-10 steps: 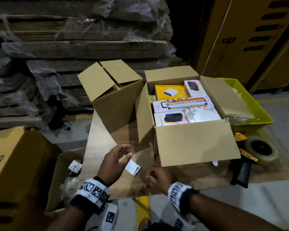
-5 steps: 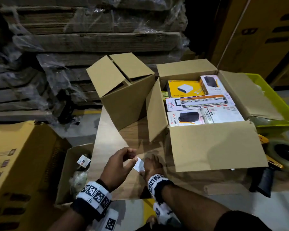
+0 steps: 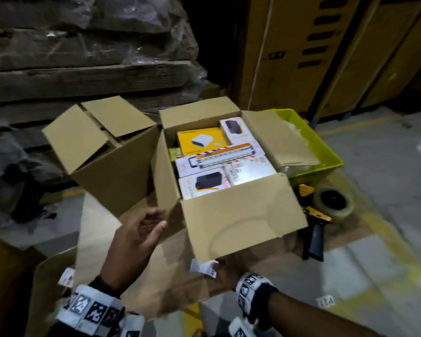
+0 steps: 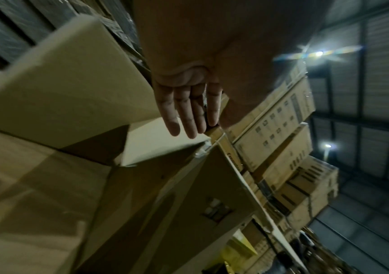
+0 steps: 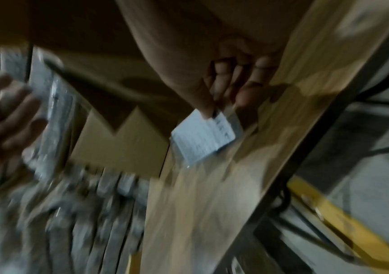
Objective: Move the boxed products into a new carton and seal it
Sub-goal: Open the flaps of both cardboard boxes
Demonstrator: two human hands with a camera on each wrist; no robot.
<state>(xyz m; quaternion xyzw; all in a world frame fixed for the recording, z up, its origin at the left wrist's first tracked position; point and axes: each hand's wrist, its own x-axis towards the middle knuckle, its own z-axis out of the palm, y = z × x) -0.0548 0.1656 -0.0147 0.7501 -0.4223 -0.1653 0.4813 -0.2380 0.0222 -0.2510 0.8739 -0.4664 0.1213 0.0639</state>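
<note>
- Beyond and left of your left hand [image 3: 137, 235] an empty carton [image 3: 102, 152] lies tipped on its side, its flaps hanging apart.
- Your left hand hovers with fingers [image 4: 184, 111] spread and relaxed, holding nothing, just beside the near-left corner of the packed carton [image 3: 229, 181].
- Straight ahead of both hands, that carton stands with all four flaps up and the boxed products [image 3: 219, 161] filling it to the rim, so packing looks done and sealing is next.
- Your right hand [image 3: 226, 271] sits under the edge of the near flap [image 3: 243, 220], pinching a small white printed slip [image 5: 203, 137] between thumb and fingertips.
- Deal with the slip first, probably by dropping it in or setting it aside, since folding flaps needs both hands free.
- Fold the short side flaps down first, then the two long ones, pressing flat.
- Right of your right hand, the tape dispenser [image 3: 319, 222] lies on the floor by the yellow-green bin [image 3: 326, 152]; reach for it only once the flaps stay flat.
</note>
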